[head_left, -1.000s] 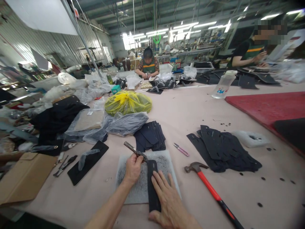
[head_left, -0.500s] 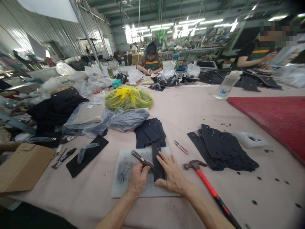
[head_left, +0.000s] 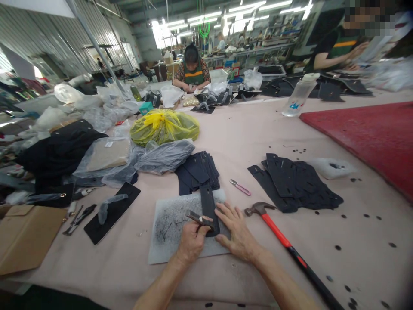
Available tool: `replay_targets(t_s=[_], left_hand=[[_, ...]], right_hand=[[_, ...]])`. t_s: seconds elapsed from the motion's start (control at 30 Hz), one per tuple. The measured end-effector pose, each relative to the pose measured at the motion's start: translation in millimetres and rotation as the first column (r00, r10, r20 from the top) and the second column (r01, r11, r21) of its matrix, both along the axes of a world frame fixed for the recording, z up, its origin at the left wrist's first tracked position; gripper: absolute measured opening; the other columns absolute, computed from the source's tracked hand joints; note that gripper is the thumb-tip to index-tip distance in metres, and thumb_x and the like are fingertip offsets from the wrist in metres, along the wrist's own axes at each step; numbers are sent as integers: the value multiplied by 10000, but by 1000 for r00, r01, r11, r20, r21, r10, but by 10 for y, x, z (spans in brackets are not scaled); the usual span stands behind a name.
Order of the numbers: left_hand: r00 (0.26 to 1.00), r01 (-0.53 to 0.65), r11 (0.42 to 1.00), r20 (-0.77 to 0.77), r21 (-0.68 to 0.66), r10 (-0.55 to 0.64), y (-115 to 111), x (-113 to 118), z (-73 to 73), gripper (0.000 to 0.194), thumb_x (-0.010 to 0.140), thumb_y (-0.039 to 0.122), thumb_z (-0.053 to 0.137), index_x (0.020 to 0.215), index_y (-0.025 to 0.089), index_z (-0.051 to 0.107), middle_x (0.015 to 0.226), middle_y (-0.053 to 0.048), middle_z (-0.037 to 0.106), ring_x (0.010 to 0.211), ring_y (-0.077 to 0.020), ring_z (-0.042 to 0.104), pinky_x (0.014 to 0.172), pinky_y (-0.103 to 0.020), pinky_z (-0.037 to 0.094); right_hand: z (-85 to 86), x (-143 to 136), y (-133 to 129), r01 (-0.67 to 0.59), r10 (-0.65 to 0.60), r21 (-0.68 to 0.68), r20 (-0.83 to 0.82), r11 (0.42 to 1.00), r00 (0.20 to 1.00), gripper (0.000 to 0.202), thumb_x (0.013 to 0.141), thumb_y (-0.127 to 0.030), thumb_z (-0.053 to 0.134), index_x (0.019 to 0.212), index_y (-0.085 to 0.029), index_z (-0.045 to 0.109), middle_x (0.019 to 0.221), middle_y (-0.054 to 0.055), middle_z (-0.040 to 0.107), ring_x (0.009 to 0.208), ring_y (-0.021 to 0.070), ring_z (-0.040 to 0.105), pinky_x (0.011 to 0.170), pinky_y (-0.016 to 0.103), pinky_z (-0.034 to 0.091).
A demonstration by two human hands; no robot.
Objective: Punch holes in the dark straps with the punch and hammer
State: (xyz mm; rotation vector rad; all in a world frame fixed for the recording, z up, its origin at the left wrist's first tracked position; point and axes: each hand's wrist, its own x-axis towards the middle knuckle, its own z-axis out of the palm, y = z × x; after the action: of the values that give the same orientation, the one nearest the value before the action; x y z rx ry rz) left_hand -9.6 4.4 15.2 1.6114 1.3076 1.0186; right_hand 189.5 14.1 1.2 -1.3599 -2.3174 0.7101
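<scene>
My left hand (head_left: 192, 239) is closed around a metal hand punch (head_left: 195, 216), held at a slant with its lower end over the near end of a dark strip (head_left: 208, 201). The strip lies lengthwise on a speckled whitish board (head_left: 165, 247), its far end meeting a stack of dark cut pieces (head_left: 195, 170). Fingers spread, my right hand (head_left: 238, 234) rests flat on the board along the strip's right edge. A claw hammer (head_left: 275, 228) with a red and black handle lies to the right of that hand. Beyond the fingertips are pink-handled thread snips (head_left: 240, 187).
More dark pieces (head_left: 295, 183) lie at right, near a red board (head_left: 371, 133). A clear bottle (head_left: 300, 97) stands behind. At left are a black panel (head_left: 111, 215), a cardboard box (head_left: 30, 237) and a yellow bag (head_left: 166, 127). Two co-workers sit across the table.
My left hand has brought the punch rightward over the strip's near end. The right fingers have shifted off the strip's top to its right edge. The whole view has tilted slightly.
</scene>
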Motion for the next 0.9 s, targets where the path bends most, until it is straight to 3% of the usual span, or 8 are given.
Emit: replay_targets(t_s=[0.63,0.9], left_hand=[[999,-25,1000,-44,17,26,0,57,7,213,874,236,558,975,172,734,977,-62,748,939,-201,692,840,-291,564],[997,-21,999,-73,34,23,1,48,13,209,885,241,558,981,178,733,986,-59,747,946,-199,693,849,-293,564]], right_hand=[[-37,-30,-29,70,-69,20,-45,997,997,715,782,-377,609,1442,-209,390,1555,54,283,1449,290,108,1152,565,72],[-57,-75,-34,104,-103,30,-47,994,994,703,782,-424,641,1419,-223,422,1541,65,315,1435,317,150,1133,586,100]])
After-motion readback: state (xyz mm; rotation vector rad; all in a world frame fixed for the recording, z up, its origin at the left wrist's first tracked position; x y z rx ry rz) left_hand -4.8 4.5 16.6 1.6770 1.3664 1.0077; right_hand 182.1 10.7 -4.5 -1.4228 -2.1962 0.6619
